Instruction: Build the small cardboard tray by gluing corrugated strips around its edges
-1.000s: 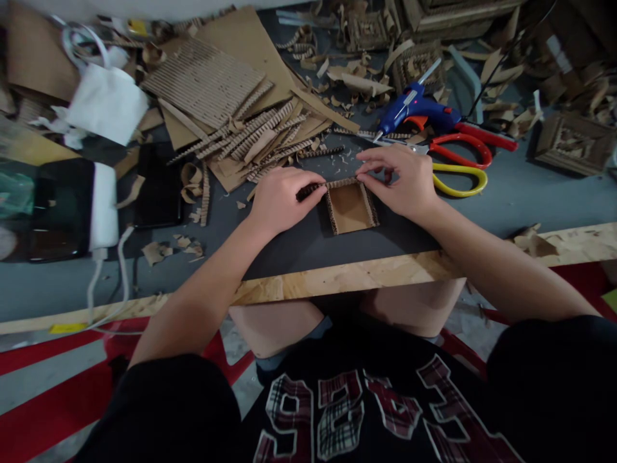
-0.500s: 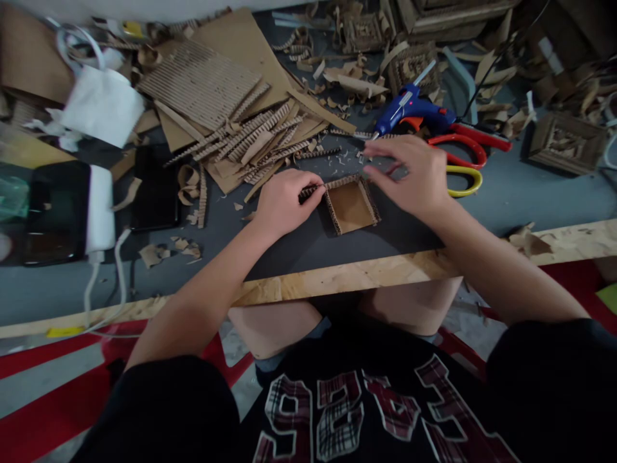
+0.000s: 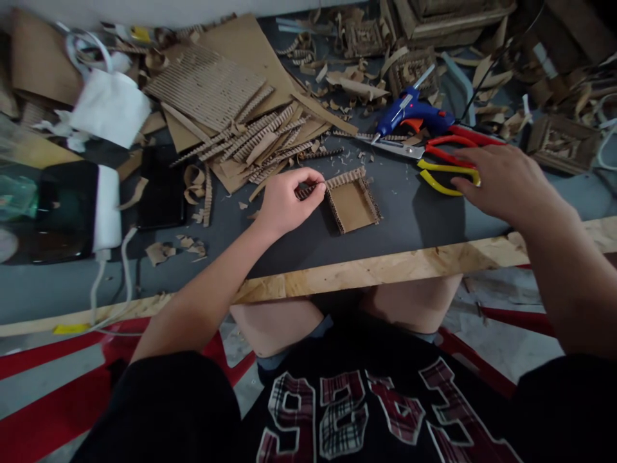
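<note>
My left hand point(image 3: 292, 199) is closed in a pinch on a corrugated cardboard strip point(image 3: 346, 179). The strip runs from my fingertips along the far edge of a small square cardboard tray point(image 3: 355, 207). Ridged strips stand along the tray's other visible sides. At the right, my right hand point(image 3: 499, 183) has its thumb and fingers on the red and yellow handles of a pair of scissors point(image 3: 409, 150). The scissors lie on the table, blades pointing left. Just behind the blades rests a blue glue gun point(image 3: 409, 114), its nozzle toward the front left.
Corrugated sheets point(image 3: 207, 83) and a heap of cut strips point(image 3: 265, 138) lie behind my left hand. At the left are a dark phone point(image 3: 161, 193) and a white cable point(image 3: 126, 270). Small cardboard frames point(image 3: 562, 143) and scraps stand at the back and right. A wooden edge point(image 3: 357, 273) borders the table's front.
My right hand has moved right, from beside the tray to the scissors' handles. The strip's far end now stands out more clearly above the tray. My left hand keeps its pinch.
</note>
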Available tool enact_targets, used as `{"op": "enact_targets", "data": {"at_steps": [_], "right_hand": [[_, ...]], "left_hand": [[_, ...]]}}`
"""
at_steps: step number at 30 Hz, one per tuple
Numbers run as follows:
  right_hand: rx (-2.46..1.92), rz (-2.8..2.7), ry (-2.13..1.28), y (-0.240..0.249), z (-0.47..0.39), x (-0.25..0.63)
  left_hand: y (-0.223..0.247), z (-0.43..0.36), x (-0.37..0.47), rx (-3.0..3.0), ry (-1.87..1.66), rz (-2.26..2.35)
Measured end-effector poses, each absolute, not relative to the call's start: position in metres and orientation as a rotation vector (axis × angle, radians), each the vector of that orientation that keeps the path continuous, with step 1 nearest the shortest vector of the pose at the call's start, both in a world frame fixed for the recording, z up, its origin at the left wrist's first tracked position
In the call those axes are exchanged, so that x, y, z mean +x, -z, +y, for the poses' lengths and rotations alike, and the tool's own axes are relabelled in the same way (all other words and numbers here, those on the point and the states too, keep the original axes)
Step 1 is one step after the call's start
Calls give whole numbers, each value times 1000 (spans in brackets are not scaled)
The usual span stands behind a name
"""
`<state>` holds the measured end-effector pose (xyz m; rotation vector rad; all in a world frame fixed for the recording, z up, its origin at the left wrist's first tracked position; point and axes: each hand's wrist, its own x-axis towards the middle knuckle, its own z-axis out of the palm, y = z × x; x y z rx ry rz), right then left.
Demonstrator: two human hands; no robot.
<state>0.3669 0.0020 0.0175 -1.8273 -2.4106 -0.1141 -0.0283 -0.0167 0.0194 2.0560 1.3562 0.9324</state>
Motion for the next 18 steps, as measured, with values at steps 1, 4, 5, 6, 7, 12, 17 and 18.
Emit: {"op": "enact_targets", "data": {"at_steps": [1,4,5,6,7,12,17,18], "right_hand": [[-1831,-2415,72,-16,9,369],[-1814,-2486,-112,-18,29,367],[-1823,-2511,-145,-19,33,363],[-1851,-2528,-155,-21,35,359],[-1895,-2540,-143,-23,36,354],[-2105,-2563,-111,-48,22,335],[-2170,-2308,-580,-81,-2,349],[-2030,-2190,-799,-84,-8,354]], "left_hand": [[-19,-16,-28,2024,-957,1351],[-17,-14,-28,1914,-1018,1321],[-16,-13,-28,1871,-1038,1304],[-15,-12,-27,1827,-1058,1285],[-14,-11,-27,1782,-1076,1267],[-15,-7,-21,1566,-1122,1236],[-21,-10,-19,1486,-1150,1243],[-21,-11,-19,1477,-1163,1232]]}}
